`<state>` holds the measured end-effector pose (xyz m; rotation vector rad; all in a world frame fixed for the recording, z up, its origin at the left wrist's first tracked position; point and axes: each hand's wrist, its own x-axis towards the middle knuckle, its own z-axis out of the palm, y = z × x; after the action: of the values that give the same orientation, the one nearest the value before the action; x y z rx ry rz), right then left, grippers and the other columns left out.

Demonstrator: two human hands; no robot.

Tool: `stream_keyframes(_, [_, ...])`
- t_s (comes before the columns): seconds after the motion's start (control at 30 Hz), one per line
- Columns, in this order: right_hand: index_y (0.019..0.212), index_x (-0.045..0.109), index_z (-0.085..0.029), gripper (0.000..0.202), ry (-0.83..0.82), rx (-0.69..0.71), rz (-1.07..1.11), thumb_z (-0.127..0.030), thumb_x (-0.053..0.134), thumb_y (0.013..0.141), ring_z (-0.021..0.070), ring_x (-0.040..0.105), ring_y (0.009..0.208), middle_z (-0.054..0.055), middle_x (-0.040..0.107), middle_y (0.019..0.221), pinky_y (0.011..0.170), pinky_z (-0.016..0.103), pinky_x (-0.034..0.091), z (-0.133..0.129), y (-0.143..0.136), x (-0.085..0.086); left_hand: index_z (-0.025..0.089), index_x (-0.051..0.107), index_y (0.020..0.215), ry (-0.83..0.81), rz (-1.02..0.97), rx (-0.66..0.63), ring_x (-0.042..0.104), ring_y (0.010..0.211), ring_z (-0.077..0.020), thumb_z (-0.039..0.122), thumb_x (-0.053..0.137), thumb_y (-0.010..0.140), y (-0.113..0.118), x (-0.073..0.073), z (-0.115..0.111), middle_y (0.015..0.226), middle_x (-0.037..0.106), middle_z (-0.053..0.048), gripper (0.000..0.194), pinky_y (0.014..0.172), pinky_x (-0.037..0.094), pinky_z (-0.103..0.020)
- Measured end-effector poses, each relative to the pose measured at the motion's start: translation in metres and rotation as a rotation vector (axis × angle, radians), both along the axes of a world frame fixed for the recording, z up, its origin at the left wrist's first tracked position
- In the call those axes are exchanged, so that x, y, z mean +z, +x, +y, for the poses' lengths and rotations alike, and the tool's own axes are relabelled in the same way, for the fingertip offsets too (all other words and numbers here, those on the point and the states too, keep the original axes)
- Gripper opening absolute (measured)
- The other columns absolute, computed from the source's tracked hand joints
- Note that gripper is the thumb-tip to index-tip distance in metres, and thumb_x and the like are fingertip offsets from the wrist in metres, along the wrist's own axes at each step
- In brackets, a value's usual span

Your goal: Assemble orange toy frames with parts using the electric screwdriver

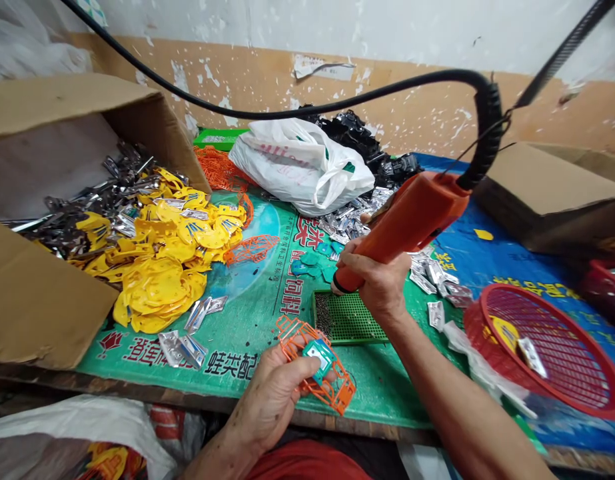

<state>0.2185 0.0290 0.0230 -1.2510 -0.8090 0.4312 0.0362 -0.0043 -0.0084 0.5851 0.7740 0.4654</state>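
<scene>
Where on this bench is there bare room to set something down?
The green sheet is bare between the yellow pile and the green tray, and in a smaller patch between the orange frame and the right forearm. It is crowded at the back, around the white bag and black parts.

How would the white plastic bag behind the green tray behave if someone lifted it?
The white plastic bag would probably sag and change shape, since its thin film is already creased and slumped. It may feel heavier than film alone: it bulges as if filled, though its contents are mostly hidden.
</scene>
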Motion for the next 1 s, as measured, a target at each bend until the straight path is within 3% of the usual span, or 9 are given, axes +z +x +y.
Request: stream_keyframes(1.0, [0.057,0.062,-0.019,0.011,0.016,-0.091,-0.033,-0.022,0.073,0.057,0.0120,0.053,0.051,-0.004,0.059,0.056,0.052,0.030,0.047,0.0020,-0.0072,-0.0003,0.015,0.065,0.087,0.042,0.019,0.003,0.061,0.069,-0.0146,0.021,0.073,0.068,-0.0017,-0.0031,-0.0038,0.076,0.064,-0.001,0.022,0.070,0.053,-0.030])
